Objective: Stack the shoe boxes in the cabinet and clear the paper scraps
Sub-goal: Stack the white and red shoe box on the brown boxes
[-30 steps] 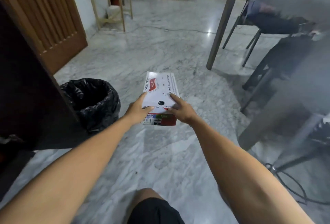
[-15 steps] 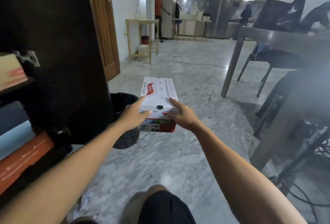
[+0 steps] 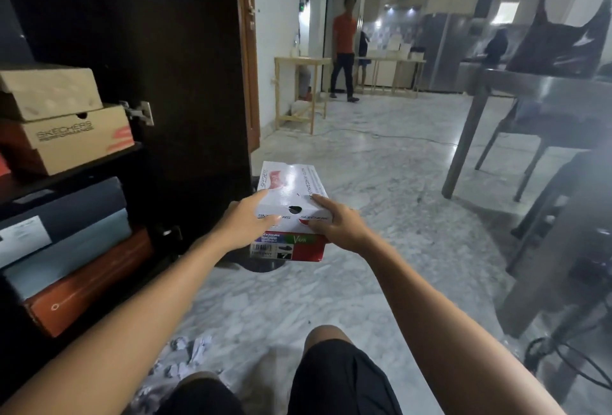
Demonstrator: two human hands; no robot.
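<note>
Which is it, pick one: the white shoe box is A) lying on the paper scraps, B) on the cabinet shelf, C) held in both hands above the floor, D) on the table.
C: the left hand and right hand grip the white box at its near end, above the marble floor.

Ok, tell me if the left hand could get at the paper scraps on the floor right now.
Probably not yet: the left hand and right hand both grip the white shoe box. The paper scraps lie unobstructed near the knee.
</note>
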